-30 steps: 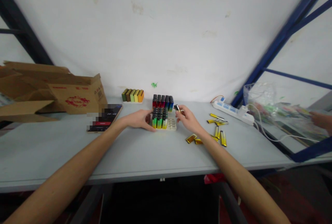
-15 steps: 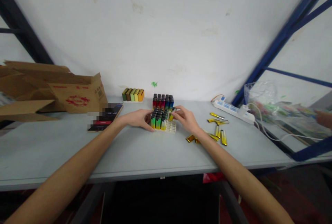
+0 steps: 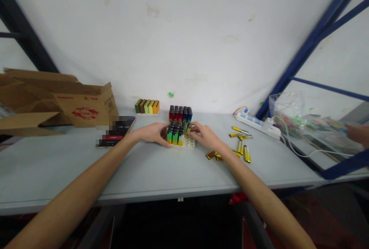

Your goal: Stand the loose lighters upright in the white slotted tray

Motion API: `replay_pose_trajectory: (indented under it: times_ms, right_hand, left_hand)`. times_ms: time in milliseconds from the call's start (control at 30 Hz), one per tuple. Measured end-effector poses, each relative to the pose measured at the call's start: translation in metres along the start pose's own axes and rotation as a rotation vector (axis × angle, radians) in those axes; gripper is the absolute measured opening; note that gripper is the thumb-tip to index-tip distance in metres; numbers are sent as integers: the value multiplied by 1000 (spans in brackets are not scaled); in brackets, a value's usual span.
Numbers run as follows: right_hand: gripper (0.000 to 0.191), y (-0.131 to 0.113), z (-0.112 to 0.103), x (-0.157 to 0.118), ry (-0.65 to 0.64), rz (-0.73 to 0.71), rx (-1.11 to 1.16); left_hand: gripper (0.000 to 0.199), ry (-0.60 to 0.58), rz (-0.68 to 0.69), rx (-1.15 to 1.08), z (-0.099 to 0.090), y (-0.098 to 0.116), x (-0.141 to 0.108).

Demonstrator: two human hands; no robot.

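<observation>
A white tray (image 3: pixel 190 144) with round holes stands on the table, its left part filled with upright lighters (image 3: pixel 175 136) in green, yellow and white with black tops. My left hand (image 3: pixel 155 133) is curved round the tray's left side, thumb at the front and fingers behind, gripping it. At the right, my right hand (image 3: pixel 205 134) pinches a yellow lighter (image 3: pixel 188 129) at the back of the tray, beside the filled rows; fingers partly cover it. Several gold-yellow lighters (image 3: pixel 240 147) lie loose to the right of my right forearm.
Behind stands a block of red and blue lighters (image 3: pixel 180 114); farther left is a green-to-orange block (image 3: pixel 147 107). At the left are an open cardboard box (image 3: pixel 86 105) and a phone (image 3: pixel 122 126). A power strip (image 3: pixel 258 123) lies right. Another person's hand (image 3: pixel 357 134) shows at the far right.
My right hand has brought the yellow lighter lower and slightly left, into the tray beside the filled rows. My left hand has stayed at the tray's left side.
</observation>
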State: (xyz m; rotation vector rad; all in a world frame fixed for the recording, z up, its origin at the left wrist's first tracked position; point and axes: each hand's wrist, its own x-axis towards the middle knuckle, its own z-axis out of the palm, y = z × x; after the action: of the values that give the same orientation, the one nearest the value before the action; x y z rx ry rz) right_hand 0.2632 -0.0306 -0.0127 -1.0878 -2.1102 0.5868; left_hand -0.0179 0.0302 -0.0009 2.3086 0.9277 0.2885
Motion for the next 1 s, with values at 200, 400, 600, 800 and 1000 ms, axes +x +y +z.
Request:
replay_pose_trajectory:
  times_ms: [200,400,600,800,1000]
  right_hand:
    - [23,18,-63,-16,8,84,-352]
    - [35,61,-130,-54,-133,308,-712]
    - [36,87,-143,-70,-316,385,-875]
    - [21,85,-139,-58,-244,297,-836]
    - [27,67,-117,-46,50,224,-416]
  left_hand:
    - [68,-14,-10,32,1,0,-1]
    - [70,8,-21,63,2,8,-2]
    - [68,8,-26,92,2,11,-1]
    - [71,4,-33,108,3,7,-1]
    - [71,6,-30,105,3,5,0]
